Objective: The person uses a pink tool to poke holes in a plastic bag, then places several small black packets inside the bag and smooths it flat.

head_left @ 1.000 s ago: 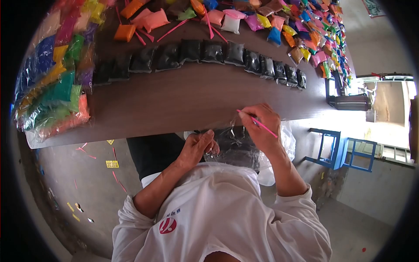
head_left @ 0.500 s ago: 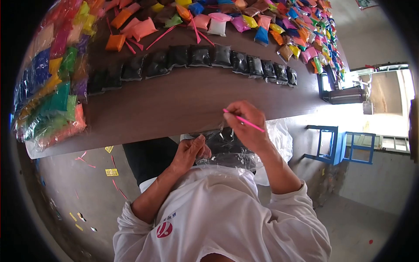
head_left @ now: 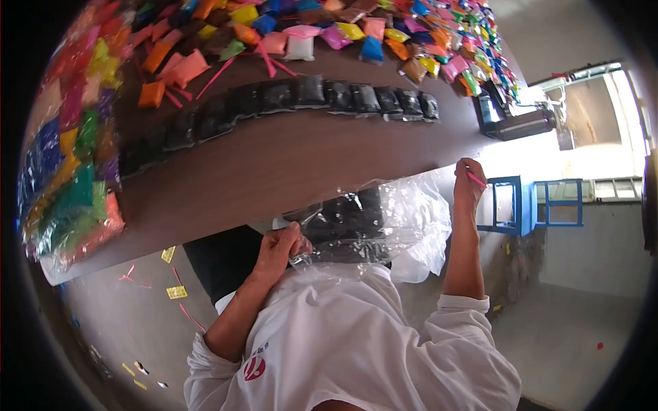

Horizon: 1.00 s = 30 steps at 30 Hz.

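Observation:
My left hand [head_left: 279,251] is closed on the near left edge of a clear plastic bag [head_left: 419,229]. The bag lies over my lap at the table's front edge, and black packets or a strip of them [head_left: 349,222] show through it. Out to the right, past the bag, my right hand [head_left: 467,185] pinches a thin pink stick [head_left: 477,180] near the table's right corner. A row of small black packets [head_left: 277,97] lies side by side across the brown table [head_left: 274,157], beyond both hands.
Many colourful packets [head_left: 370,48] are heaped along the table's far side, with pink sticks [head_left: 214,79] among them. Larger clear bags of coloured packets [head_left: 75,164] fill the left end. A dark cylinder [head_left: 524,125] stands near the right end, and a blue stool [head_left: 524,205] is beyond it.
My right hand has swung from above the bag out to the right, carrying the pink stick. The left hand keeps its hold on the bag, which now shows more fully. The view has shifted slightly.

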Each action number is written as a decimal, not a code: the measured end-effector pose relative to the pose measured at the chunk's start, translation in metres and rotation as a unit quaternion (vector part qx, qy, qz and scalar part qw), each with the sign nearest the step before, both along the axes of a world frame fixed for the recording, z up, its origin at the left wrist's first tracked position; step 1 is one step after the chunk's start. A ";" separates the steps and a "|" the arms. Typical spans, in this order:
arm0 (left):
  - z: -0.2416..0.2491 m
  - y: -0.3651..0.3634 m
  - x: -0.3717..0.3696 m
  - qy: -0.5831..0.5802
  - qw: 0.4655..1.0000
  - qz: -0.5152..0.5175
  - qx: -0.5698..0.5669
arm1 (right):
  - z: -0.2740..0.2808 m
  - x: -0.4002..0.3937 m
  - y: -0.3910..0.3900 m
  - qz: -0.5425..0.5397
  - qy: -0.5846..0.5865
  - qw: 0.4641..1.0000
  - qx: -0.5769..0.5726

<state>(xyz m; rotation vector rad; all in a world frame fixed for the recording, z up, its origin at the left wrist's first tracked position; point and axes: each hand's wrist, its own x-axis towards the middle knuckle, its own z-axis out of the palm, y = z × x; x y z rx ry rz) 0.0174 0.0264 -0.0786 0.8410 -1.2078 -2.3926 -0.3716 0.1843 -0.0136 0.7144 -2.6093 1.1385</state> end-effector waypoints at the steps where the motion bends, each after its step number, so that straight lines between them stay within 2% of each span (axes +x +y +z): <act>1: 0.000 0.000 0.000 -0.004 1.000 -0.003 -0.004 | 0.012 0.004 0.004 -0.022 -0.006 1.000 -0.010; 3: -0.001 0.002 -0.004 -0.010 1.000 -0.009 -0.010 | 0.013 0.002 0.007 0.029 -0.021 0.998 -0.055; 5: -0.001 0.004 -0.006 -0.019 1.000 -0.010 -0.010 | 0.016 0.014 -0.008 0.063 0.030 0.997 -0.010; 6: 0.002 0.004 -0.006 -0.026 0.999 -0.008 -0.024 | 0.019 0.023 -0.020 0.083 -0.036 0.996 -0.025; 9: 0.003 0.004 -0.005 -0.048 0.999 -0.003 -0.023 | 0.020 0.035 -0.046 0.129 -0.088 0.988 0.002; 12: -0.001 0.003 -0.002 -0.065 0.998 0.001 -0.026 | 0.007 0.012 -0.055 0.191 0.022 0.979 0.066; 15: -0.001 0.002 0.000 -0.053 0.998 0.008 -0.015 | -0.016 -0.059 -0.031 0.015 0.092 0.988 0.127; 16: 0.000 0.001 -0.001 -0.060 0.998 0.005 -0.021 | -0.007 -0.068 -0.023 -0.013 0.055 0.994 0.091; 17: 0.003 0.001 -0.003 -0.069 0.997 0.005 -0.026 | -0.010 -0.086 -0.015 -0.028 0.114 0.987 0.106; 19: 0.004 0.003 -0.003 -0.080 0.996 0.006 -0.030 | 0.000 -0.101 -0.010 -0.021 0.161 0.978 0.131; 24: -0.002 0.004 -0.010 -0.091 0.995 -0.005 -0.029 | -0.010 -0.132 -0.036 0.037 0.221 0.971 0.082; 27: -0.009 0.001 -0.006 -0.109 0.993 -0.027 -0.045 | -0.007 -0.128 -0.059 0.028 0.148 0.988 0.042; 28: -0.009 0.001 -0.006 -0.113 0.993 -0.016 -0.039 | -0.001 -0.121 -0.065 0.062 0.114 0.991 -0.018; 30: -0.008 0.002 -0.006 -0.120 0.992 0.002 -0.027 | 0.012 -0.088 -0.067 0.103 -0.054 0.986 -0.116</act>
